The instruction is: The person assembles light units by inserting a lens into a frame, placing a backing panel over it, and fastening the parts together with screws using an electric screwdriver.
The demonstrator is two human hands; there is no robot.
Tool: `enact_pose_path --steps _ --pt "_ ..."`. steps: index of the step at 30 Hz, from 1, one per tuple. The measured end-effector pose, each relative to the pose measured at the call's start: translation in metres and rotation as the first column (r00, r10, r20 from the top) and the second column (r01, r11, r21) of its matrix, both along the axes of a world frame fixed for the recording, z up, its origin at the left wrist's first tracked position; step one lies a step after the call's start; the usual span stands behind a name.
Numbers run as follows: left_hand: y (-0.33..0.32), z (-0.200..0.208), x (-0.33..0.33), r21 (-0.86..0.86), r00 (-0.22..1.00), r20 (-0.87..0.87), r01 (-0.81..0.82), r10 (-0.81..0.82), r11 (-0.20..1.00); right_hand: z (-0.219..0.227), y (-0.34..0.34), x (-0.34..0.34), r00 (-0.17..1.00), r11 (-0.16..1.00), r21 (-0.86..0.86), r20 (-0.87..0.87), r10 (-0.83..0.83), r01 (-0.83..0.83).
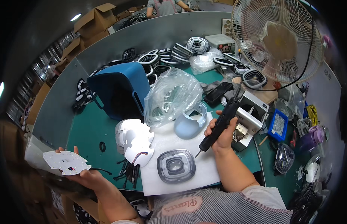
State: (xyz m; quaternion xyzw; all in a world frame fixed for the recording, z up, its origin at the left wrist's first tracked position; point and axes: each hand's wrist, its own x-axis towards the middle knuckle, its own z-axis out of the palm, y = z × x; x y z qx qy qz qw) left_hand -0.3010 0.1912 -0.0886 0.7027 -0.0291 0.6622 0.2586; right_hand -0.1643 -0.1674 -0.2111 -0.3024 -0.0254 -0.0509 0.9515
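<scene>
At the left, beyond the table's edge, my left hand point(88, 177) grips a white circuit board point(65, 162) with small dots and a black cable. My right hand point(223, 138) is wrapped round a black electric screwdriver point(220, 125), its bit tilted down to the left. Below and left of that bit lies a grey, rounded-square lamp housing point(176, 178) on a white foam sheet point(154, 184). More white circuit boards point(133, 136) are stacked between the hands, with a bunch of black cables point(129, 172) hanging off them. A light blue cup-shaped shell point(188, 127) stands at the foam's far edge.
Behind the foam is a clear plastic bag point(173, 93), left of it a tipped blue bin point(119, 76). Ring-shaped lamp parts point(148, 58) line the back wall. Right are a screw feeder point(252, 112), a blue tray of screws point(270, 132) and a large fan point(252, 22). A person point(166, 6) works beyond.
</scene>
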Motion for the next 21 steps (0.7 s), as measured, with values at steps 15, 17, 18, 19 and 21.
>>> enact_pose_path --steps 15,17,18,19,21 --pt "-0.007 -0.008 -0.015 0.033 0.990 -0.115 0.084 -0.080 0.996 -0.002 -0.006 -0.011 0.998 0.998 -0.036 0.041 -0.042 0.043" --pt "-0.007 -0.011 -0.012 0.009 0.977 -0.166 0.137 -0.134 0.990 0.003 -0.011 -0.011 0.993 0.998 -0.021 0.095 -0.065 0.067" --pt "-0.007 -0.009 -0.016 -0.043 0.976 -0.138 0.167 -0.171 0.985 0.012 -0.012 -0.015 0.984 0.997 -0.019 0.161 -0.071 0.075" --pt "-0.008 -0.009 -0.017 -0.101 0.971 -0.105 0.204 -0.214 0.974 0.024 -0.016 -0.019 0.969 0.996 -0.027 0.236 -0.078 0.086" --pt "-0.008 -0.005 -0.028 -0.141 0.960 -0.132 0.229 -0.247 0.963 0.049 -0.024 -0.026 0.921 0.979 -0.086 0.364 -0.141 0.184"
